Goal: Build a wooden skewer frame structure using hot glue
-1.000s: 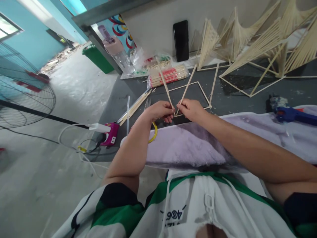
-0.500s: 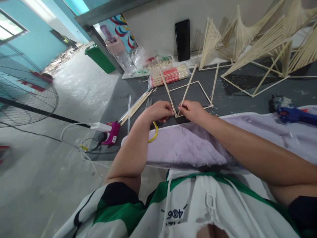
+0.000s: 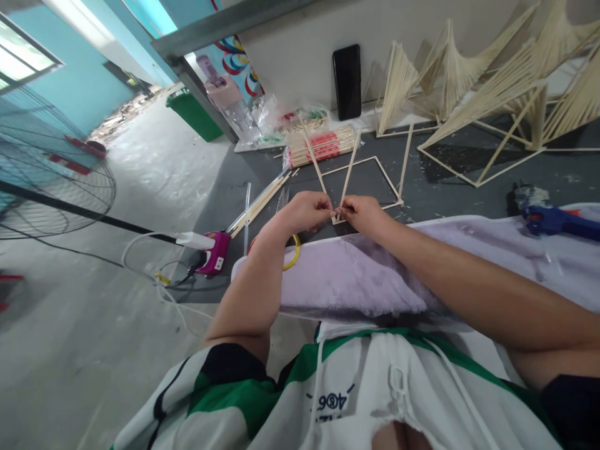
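Note:
A frame of thin wooden sticks (image 3: 388, 176) lies on the grey table, with one stick (image 3: 405, 164) standing up at its right corner and another (image 3: 313, 150) slanting up at its near left corner. My right hand (image 3: 363, 212) pinches the lower end of a leaning wooden stick (image 3: 351, 165) just inside that near corner. My left hand (image 3: 309, 209) is closed at the same corner, its fingertips against the foot of the slanting stick and almost touching my right fingertips. The exact contact is partly hidden by the fingers. Scissors with a yellow handle (image 3: 294, 255) lie partly under my left wrist.
Behind are a packet of sticks (image 3: 323, 147), a black phone (image 3: 347, 81) and a bottle (image 3: 232, 106). Fanned stick structures (image 3: 450, 81) stand back right. A blue glue gun (image 3: 562, 222) rests on lilac cloth (image 3: 347, 275). A magenta power strip (image 3: 213, 253) sits left, with loose sticks (image 3: 262, 203) nearby.
The foot of the stick in my right hand has stayed near the corner while its top has swung left. My left fingertips have moved right, closer to my right ones.

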Tool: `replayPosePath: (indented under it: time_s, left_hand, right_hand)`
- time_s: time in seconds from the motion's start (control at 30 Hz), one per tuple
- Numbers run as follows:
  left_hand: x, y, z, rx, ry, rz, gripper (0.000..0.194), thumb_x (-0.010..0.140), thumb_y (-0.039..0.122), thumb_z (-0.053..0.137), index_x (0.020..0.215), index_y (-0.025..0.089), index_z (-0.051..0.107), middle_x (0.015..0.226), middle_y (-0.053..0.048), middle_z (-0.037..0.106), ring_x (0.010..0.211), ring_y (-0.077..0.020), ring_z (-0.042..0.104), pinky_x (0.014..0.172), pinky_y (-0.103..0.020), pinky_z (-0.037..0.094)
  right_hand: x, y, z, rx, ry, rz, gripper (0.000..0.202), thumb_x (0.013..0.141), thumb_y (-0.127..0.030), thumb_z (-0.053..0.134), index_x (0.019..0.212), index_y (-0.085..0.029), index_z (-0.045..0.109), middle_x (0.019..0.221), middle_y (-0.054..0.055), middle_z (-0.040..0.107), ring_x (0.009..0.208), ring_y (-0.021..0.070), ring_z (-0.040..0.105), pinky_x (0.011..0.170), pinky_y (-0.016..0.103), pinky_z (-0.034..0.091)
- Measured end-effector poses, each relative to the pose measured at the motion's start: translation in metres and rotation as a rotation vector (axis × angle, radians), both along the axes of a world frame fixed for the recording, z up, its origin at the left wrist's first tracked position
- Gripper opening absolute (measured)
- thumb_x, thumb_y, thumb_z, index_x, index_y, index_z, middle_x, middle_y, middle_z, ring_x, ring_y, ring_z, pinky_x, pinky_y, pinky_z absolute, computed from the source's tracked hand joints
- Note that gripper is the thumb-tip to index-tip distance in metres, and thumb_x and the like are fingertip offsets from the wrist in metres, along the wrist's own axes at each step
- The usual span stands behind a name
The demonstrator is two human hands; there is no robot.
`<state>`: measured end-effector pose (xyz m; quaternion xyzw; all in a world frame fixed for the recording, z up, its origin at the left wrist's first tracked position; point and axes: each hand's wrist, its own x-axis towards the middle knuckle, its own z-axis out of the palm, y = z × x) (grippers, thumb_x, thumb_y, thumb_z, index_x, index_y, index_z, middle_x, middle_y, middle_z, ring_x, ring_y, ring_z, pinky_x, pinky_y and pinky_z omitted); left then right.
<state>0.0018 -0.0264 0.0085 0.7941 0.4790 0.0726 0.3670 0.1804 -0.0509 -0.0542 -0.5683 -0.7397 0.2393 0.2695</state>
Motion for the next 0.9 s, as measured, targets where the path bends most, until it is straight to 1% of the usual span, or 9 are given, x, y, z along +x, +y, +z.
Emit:
replayPosePath:
  time_s: [0.13,0.23,0.3,0.43,0.5,0.67,0.8,0.9]
  left_hand:
    - [-0.006,0.002,0.007,-0.175,0.143,0.003,0.011,0.079,0.025,0.066,0.074,0.016,0.06,0.052,0.003,0.055,0.044,-0.0095,0.054,0.046,-0.021,0.038]
    - [-0.004,0.004,0.003,-0.221,0.174,0.015,0.012,0.076,0.024,0.068,0.081,0.017,0.059,0.055,0.003,0.056,0.045,-0.0106,0.054,0.047,-0.022,0.038]
    - [0.0,0.006,-0.003,-0.191,0.167,0.005,0.016,0.073,0.026,0.071,0.083,0.018,0.06,0.06,0.003,0.058,0.046,-0.01,0.052,0.048,-0.023,0.038]
    - [0.005,0.012,-0.016,-0.01,0.217,-0.037,0.021,0.069,0.032,0.075,0.075,0.016,0.063,0.065,0.001,0.061,0.058,-0.0102,0.053,0.055,-0.023,0.037]
    - [0.006,0.014,-0.021,0.043,0.228,-0.058,0.021,0.07,0.033,0.074,0.076,0.015,0.066,0.067,0.0,0.063,0.063,-0.0113,0.055,0.058,-0.023,0.037]
    - [0.006,0.017,-0.027,0.098,0.223,-0.07,0.022,0.07,0.034,0.072,0.08,0.015,0.071,0.077,-0.002,0.069,0.07,-0.0137,0.06,0.062,-0.024,0.037]
    - [0.007,0.019,-0.029,0.114,0.236,-0.061,0.022,0.07,0.036,0.072,0.078,0.015,0.074,0.07,-0.001,0.067,0.066,-0.0135,0.057,0.061,-0.024,0.036]
    - [0.008,0.02,-0.03,0.099,0.241,-0.086,0.02,0.071,0.034,0.071,0.078,0.015,0.075,0.065,0.0,0.065,0.064,-0.0131,0.056,0.061,-0.025,0.035]
  right_hand:
    - [-0.001,0.001,-0.003,-0.011,0.022,-0.018,0.015,0.089,-0.025,0.058,0.08,-0.019,0.069,0.078,0.002,0.069,0.072,0.0139,0.056,0.065,0.025,0.036]
    - [-0.001,0.001,-0.004,0.006,0.025,-0.003,0.015,0.089,-0.025,0.058,0.082,-0.019,0.07,0.081,0.003,0.07,0.076,0.0147,0.058,0.068,0.025,0.037]
    - [-0.001,0.002,-0.004,0.005,0.016,0.002,0.016,0.089,-0.025,0.058,0.084,-0.018,0.071,0.082,0.003,0.071,0.077,0.015,0.059,0.069,0.025,0.037]
    - [0.0,0.002,-0.003,-0.02,-0.015,-0.016,0.019,0.09,-0.027,0.057,0.086,-0.017,0.073,0.082,0.004,0.071,0.076,0.0154,0.059,0.067,0.025,0.037]
    - [-0.001,0.002,-0.002,-0.02,-0.044,-0.022,0.02,0.091,-0.027,0.057,0.085,-0.017,0.073,0.081,0.005,0.072,0.076,0.0156,0.059,0.066,0.025,0.036]
    - [-0.003,0.001,0.0,-0.032,-0.103,-0.068,0.022,0.092,-0.029,0.056,0.084,-0.017,0.073,0.078,0.005,0.071,0.072,0.0151,0.057,0.064,0.025,0.034]
    - [-0.005,0.001,0.0,-0.013,-0.15,-0.076,0.024,0.092,-0.03,0.055,0.082,-0.017,0.073,0.077,0.006,0.071,0.073,0.0158,0.057,0.064,0.026,0.033]
    - [-0.005,0.001,0.0,-0.015,-0.167,-0.071,0.025,0.092,-0.03,0.055,0.081,-0.017,0.073,0.077,0.006,0.071,0.072,0.016,0.057,0.063,0.027,0.032]
